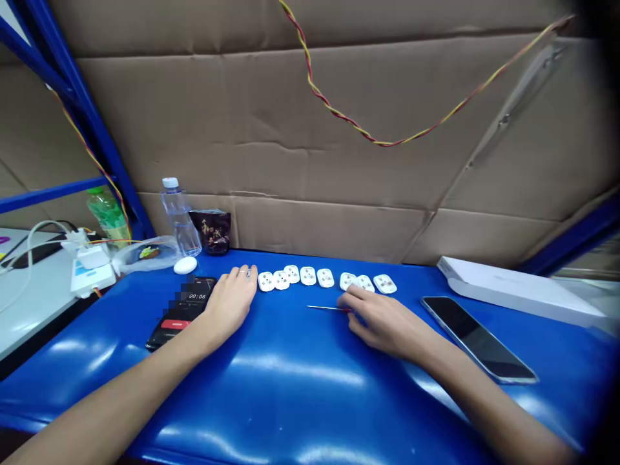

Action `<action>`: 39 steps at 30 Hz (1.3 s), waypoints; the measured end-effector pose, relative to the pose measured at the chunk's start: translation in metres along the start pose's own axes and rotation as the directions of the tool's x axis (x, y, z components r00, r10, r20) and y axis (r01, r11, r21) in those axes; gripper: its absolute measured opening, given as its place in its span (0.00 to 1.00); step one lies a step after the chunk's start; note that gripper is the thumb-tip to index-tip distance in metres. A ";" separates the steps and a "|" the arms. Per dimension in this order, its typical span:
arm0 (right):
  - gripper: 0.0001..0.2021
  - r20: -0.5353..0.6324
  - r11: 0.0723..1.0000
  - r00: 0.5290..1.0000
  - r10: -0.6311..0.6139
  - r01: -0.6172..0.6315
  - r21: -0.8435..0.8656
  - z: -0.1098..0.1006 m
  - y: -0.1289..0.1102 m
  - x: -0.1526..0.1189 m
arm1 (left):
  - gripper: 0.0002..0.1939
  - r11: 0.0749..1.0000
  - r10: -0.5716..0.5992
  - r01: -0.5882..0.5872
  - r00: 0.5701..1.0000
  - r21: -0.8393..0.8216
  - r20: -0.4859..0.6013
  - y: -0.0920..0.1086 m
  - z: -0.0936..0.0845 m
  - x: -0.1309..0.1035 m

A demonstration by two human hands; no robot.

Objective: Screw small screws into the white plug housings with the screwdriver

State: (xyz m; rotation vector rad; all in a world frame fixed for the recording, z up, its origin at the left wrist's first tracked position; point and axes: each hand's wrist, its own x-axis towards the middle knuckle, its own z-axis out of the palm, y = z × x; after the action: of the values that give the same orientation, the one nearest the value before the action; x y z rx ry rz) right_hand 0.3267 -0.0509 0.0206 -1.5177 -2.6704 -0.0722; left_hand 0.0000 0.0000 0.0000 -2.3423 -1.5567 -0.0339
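Observation:
Several small white rounded-square pieces (308, 276) lie in an uneven row on the blue tabletop (290, 387). My left hand (234, 297) rests palm down at the row's left end, its fingers close together beside the leftmost piece; whether anything is under them is hidden. My right hand (371, 316) is closed around the red handle of a thin screwdriver (325, 308). The metal shaft points left, below the row. The right hand's fingers partly cover the pieces on that side.
A phone showing a timer (197, 296) lies by my left forearm, another phone (479, 339) at the right. Behind stand a water bottle (180, 219) and dark pouch (216, 232). A white box (518, 290) lies back right; a twisted wire (382, 143) hangs above.

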 end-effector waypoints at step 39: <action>0.04 -0.561 0.795 0.826 0.044 0.311 0.521 -0.017 -0.055 0.015 | 0.19 0.549 0.187 -0.100 0.982 -0.830 0.005 0.026 -0.008 -0.009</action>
State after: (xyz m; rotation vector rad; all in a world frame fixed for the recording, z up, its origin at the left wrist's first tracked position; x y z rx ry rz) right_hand 0.2724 -0.0670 0.0384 -0.9086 -2.0416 0.2648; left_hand 0.0207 -0.0190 -0.0012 -3.2184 -1.5811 -0.8174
